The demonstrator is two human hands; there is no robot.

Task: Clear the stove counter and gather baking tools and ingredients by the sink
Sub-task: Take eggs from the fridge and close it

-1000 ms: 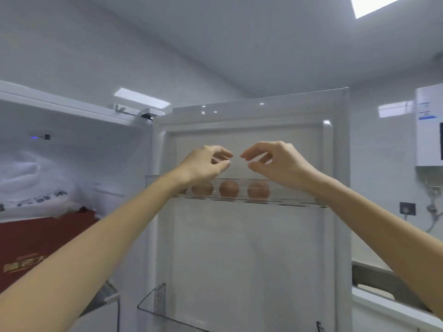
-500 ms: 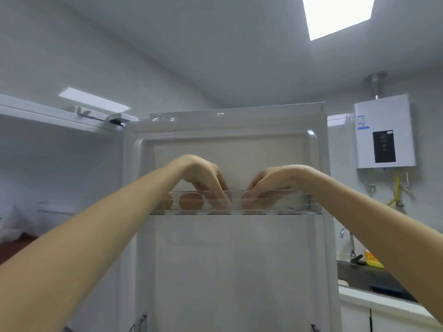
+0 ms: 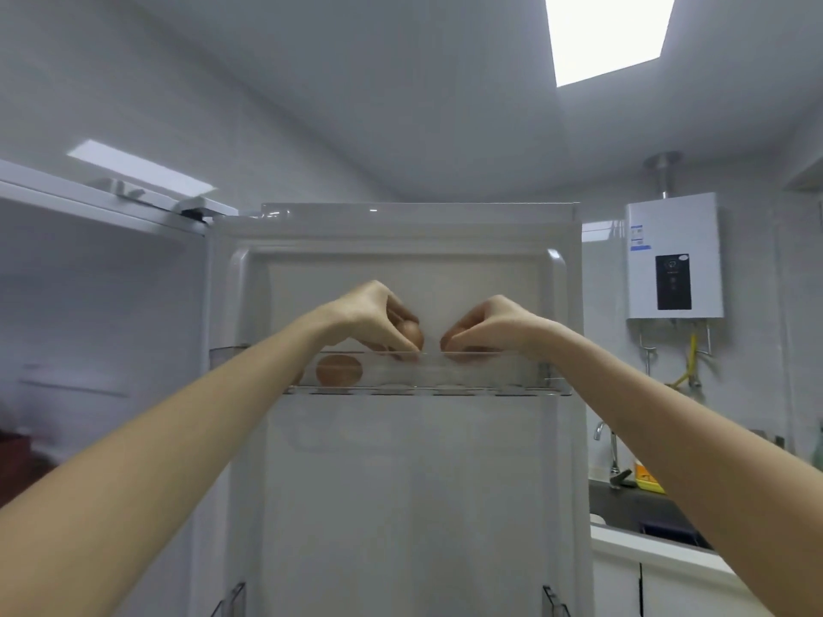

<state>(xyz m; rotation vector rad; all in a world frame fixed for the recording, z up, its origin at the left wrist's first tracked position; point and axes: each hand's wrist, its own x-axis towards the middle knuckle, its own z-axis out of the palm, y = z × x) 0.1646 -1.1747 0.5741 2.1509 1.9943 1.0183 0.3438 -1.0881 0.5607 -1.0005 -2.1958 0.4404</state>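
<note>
- Left hand (image 3: 369, 318): fingers and thumb are curled round a brown egg (image 3: 413, 334), which is held just above the rim of the shelf (image 3: 490, 376).
- Right hand (image 3: 494, 325), just right of it: fingertips are bunched downward into the shelf and appear to pinch a second egg (image 3: 474, 349), which is mostly hidden by the fingers.
- Third egg (image 3: 339, 370): seated in the shelf at the left, below the left wrist.
- Shelf: clear plastic, fixed high on the open fridge door (image 3: 401, 483).
- Counter (image 3: 632, 505) with tap (image 3: 612, 452): seen low at the far right, well apart from the door.
- Step judged: ingredients are being collected; the eggs are out of their seats but not yet by the sink.
- Next move judged: both eggs are to be lifted clear of the rim without a knock, gripped lightly, and carried right to the counter. With both hands full, the door would need an elbow.
</note>
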